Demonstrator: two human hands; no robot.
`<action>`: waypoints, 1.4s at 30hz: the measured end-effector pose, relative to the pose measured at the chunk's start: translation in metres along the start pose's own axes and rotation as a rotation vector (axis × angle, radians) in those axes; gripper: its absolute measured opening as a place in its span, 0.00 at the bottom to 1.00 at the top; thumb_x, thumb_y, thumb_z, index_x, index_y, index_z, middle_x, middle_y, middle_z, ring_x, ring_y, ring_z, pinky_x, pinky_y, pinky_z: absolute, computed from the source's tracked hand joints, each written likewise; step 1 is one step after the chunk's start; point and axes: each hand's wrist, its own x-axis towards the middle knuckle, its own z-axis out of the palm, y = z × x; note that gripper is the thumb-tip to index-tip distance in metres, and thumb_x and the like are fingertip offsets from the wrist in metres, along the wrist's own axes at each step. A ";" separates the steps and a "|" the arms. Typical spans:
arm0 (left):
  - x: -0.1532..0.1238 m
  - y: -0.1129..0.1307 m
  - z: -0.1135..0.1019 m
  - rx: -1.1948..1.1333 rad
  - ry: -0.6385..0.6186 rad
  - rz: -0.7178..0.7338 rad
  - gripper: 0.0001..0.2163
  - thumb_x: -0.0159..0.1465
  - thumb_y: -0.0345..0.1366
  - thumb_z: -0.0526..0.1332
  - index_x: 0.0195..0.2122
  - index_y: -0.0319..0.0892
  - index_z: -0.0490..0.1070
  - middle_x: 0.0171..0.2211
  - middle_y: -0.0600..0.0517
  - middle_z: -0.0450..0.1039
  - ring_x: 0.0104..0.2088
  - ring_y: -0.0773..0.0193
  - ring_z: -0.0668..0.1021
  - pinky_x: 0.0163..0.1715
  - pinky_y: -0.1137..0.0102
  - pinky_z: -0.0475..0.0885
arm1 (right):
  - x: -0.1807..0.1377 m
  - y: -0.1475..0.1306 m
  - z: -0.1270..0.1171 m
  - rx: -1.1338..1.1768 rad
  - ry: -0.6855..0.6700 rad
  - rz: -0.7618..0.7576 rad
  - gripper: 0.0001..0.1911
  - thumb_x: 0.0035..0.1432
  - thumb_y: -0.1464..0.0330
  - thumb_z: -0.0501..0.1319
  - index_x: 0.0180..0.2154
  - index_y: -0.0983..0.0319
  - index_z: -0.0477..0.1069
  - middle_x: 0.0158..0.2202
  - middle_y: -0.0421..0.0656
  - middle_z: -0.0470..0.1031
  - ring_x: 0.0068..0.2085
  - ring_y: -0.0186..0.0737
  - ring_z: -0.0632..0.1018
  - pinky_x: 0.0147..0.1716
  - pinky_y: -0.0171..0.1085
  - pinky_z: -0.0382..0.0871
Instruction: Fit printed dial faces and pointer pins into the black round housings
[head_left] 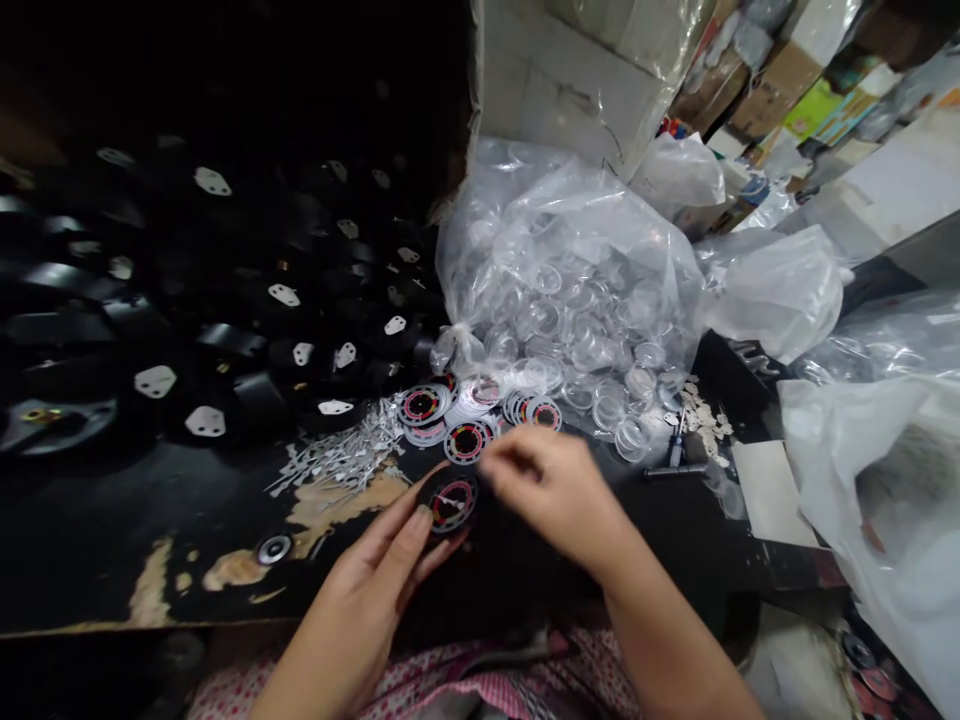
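Observation:
A round black gauge [453, 502] with a red-and-white dial and a pale needle is gripped in my left hand [394, 550], thumb at its rim. Just right of the gauge, my right hand [559, 487] is held with its fingers curled together; whatever they may pinch is hidden. Beyond my hands lie loose printed dial discs [466, 440], some in overlapping stacks. To their left is a heap of thin pale needles [341, 450]. A clear bag [570, 240] behind them spills clear round covers [611, 400] onto the table.
Many black gauge housings with white plates [206, 420] fill the dark left side. A small ring-shaped part [274, 549] lies on the worn black table [75, 560]. At right are a screwdriver [677, 440], small pale plates [701, 415], a card [772, 490] and plastic bags [862, 430].

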 end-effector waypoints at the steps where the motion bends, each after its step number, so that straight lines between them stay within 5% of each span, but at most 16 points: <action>1: 0.000 0.002 0.000 -0.028 -0.012 0.008 0.18 0.58 0.46 0.71 0.48 0.49 0.80 0.55 0.50 0.78 0.58 0.49 0.76 0.53 0.63 0.77 | 0.009 0.010 -0.004 -0.096 0.089 0.016 0.10 0.63 0.72 0.60 0.46 0.61 0.75 0.44 0.46 0.79 0.43 0.43 0.78 0.43 0.40 0.70; 5: -0.003 0.008 0.004 -0.128 -0.114 -0.102 0.13 0.62 0.45 0.69 0.43 0.42 0.81 0.47 0.44 0.82 0.49 0.52 0.82 0.51 0.60 0.77 | 0.039 0.049 -0.014 -0.425 0.154 0.049 0.20 0.61 0.77 0.57 0.54 0.62 0.75 0.58 0.55 0.71 0.54 0.58 0.74 0.53 0.56 0.66; 8: -0.004 0.011 0.006 -0.191 -0.127 -0.181 0.12 0.65 0.43 0.65 0.41 0.39 0.81 0.46 0.43 0.83 0.47 0.53 0.83 0.51 0.60 0.77 | 0.035 0.057 -0.016 -0.242 0.287 -0.015 0.14 0.63 0.75 0.57 0.47 0.64 0.78 0.52 0.54 0.75 0.53 0.53 0.76 0.54 0.53 0.68; 10: -0.003 0.012 0.006 -0.223 -0.108 -0.209 0.12 0.67 0.41 0.63 0.41 0.38 0.81 0.45 0.42 0.83 0.46 0.53 0.83 0.52 0.60 0.77 | 0.018 0.048 -0.014 -0.030 0.439 -0.019 0.13 0.64 0.72 0.59 0.48 0.61 0.78 0.46 0.50 0.78 0.48 0.47 0.78 0.51 0.48 0.72; 12: -0.003 0.011 0.007 -0.228 -0.093 -0.219 0.12 0.67 0.42 0.63 0.42 0.39 0.81 0.44 0.43 0.83 0.46 0.54 0.83 0.52 0.60 0.77 | -0.005 0.028 -0.008 0.186 0.449 0.010 0.13 0.65 0.68 0.60 0.49 0.57 0.77 0.42 0.44 0.79 0.42 0.42 0.79 0.45 0.44 0.74; 15: -0.003 0.009 0.008 -0.172 -0.109 -0.142 0.14 0.64 0.46 0.66 0.44 0.43 0.81 0.47 0.45 0.82 0.49 0.53 0.82 0.51 0.61 0.77 | -0.032 -0.003 0.010 0.340 0.185 -0.038 0.14 0.67 0.69 0.58 0.52 0.55 0.76 0.41 0.44 0.77 0.42 0.39 0.79 0.44 0.41 0.75; 18: -0.002 0.006 0.007 -0.060 -0.117 -0.013 0.15 0.59 0.45 0.70 0.47 0.49 0.80 0.53 0.48 0.79 0.55 0.50 0.78 0.52 0.62 0.77 | -0.042 -0.017 0.024 0.248 0.109 -0.079 0.17 0.68 0.70 0.57 0.54 0.55 0.75 0.48 0.47 0.72 0.42 0.38 0.77 0.44 0.41 0.75; 21: -0.005 0.005 0.004 0.087 -0.107 0.071 0.18 0.58 0.42 0.71 0.50 0.50 0.79 0.55 0.49 0.78 0.56 0.49 0.78 0.54 0.60 0.75 | -0.039 -0.016 0.025 0.244 0.111 -0.046 0.13 0.69 0.65 0.57 0.52 0.55 0.75 0.49 0.46 0.70 0.44 0.39 0.76 0.45 0.41 0.73; 24: -0.011 0.006 0.006 0.223 -0.078 0.122 0.18 0.57 0.41 0.72 0.49 0.50 0.80 0.51 0.51 0.81 0.54 0.49 0.79 0.56 0.62 0.73 | -0.033 -0.016 0.027 0.226 0.181 -0.009 0.15 0.71 0.60 0.53 0.38 0.60 0.72 0.35 0.42 0.72 0.38 0.38 0.75 0.39 0.38 0.69; 30: -0.016 0.012 0.018 0.372 -0.037 0.219 0.14 0.57 0.39 0.71 0.45 0.53 0.82 0.46 0.54 0.83 0.50 0.52 0.81 0.53 0.66 0.73 | -0.021 -0.025 0.050 0.113 0.387 -0.098 0.19 0.72 0.66 0.45 0.26 0.59 0.60 0.24 0.39 0.65 0.28 0.36 0.67 0.30 0.37 0.59; 33: -0.022 0.013 -0.011 0.388 0.024 0.193 0.14 0.57 0.42 0.72 0.45 0.53 0.82 0.47 0.53 0.82 0.52 0.49 0.79 0.56 0.64 0.71 | -0.021 -0.028 0.048 0.202 0.216 -0.079 0.20 0.72 0.62 0.48 0.28 0.59 0.65 0.25 0.38 0.70 0.29 0.35 0.70 0.32 0.36 0.60; 35: -0.037 0.013 -0.051 0.437 0.107 0.151 0.16 0.56 0.44 0.72 0.46 0.53 0.82 0.49 0.51 0.82 0.56 0.45 0.77 0.60 0.60 0.68 | -0.024 -0.025 0.040 0.291 0.044 -0.082 0.17 0.72 0.60 0.52 0.33 0.59 0.71 0.28 0.38 0.75 0.31 0.35 0.74 0.33 0.35 0.63; 37: -0.059 0.016 -0.095 0.551 0.286 0.174 0.17 0.54 0.44 0.72 0.46 0.55 0.82 0.51 0.51 0.80 0.60 0.40 0.74 0.65 0.55 0.61 | -0.026 -0.020 0.035 0.348 0.010 -0.065 0.14 0.71 0.59 0.53 0.39 0.57 0.73 0.32 0.39 0.78 0.34 0.37 0.77 0.34 0.35 0.65; 39: -0.078 0.023 -0.126 0.710 0.494 0.357 0.17 0.52 0.42 0.74 0.45 0.59 0.82 0.55 0.55 0.78 0.65 0.39 0.66 0.70 0.54 0.50 | -0.025 -0.017 0.037 0.344 0.058 -0.038 0.13 0.70 0.59 0.54 0.41 0.57 0.74 0.34 0.40 0.79 0.35 0.39 0.78 0.34 0.36 0.67; 42: -0.077 0.043 -0.128 0.832 0.616 0.605 0.19 0.52 0.36 0.74 0.45 0.58 0.81 0.60 0.57 0.74 0.69 0.45 0.60 0.71 0.59 0.44 | -0.018 -0.028 0.047 0.306 -0.052 -0.128 0.09 0.69 0.64 0.57 0.38 0.57 0.74 0.34 0.40 0.80 0.35 0.40 0.78 0.35 0.38 0.67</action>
